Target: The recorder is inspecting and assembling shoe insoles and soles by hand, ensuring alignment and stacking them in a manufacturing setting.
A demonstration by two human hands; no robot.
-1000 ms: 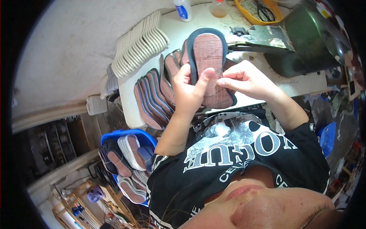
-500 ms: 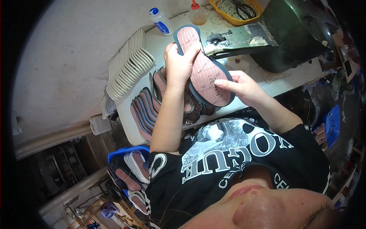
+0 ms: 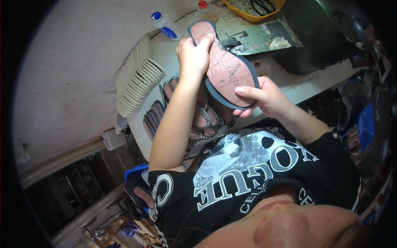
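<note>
Both my hands grip a shoe insole point(image 3: 225, 68), its pink, grid-lined face up and a dark blue-grey layer showing round its edge. My left hand point(image 3: 193, 56) is closed round the narrow middle part, thumb lying on the pink face. At the broad end my right hand point(image 3: 266, 97) pinches the edge, thumb on top and fingertips showing underneath. The insole is held tilted above the table, just in front of the green metal arm of a machine point(image 3: 266, 39). Below it lie several layered soles with stitched-looking rims point(image 3: 209, 120), partly hidden by my left forearm.
A nested stack of pale, ribbed soles point(image 3: 138, 78) stands at the table's left edge, near more pink insoles point(image 3: 154, 118). Behind are a white bottle point(image 3: 167, 29), a red-tipped bottle point(image 3: 209, 12) and a yellow basket point(image 3: 248, 16). Blue bins point(image 3: 366, 128) point(image 3: 134, 171) flank me.
The insole has tilted slightly, showing more of its dark edge. My right fingertips now show under its broad end. The whole view has shifted a little.
</note>
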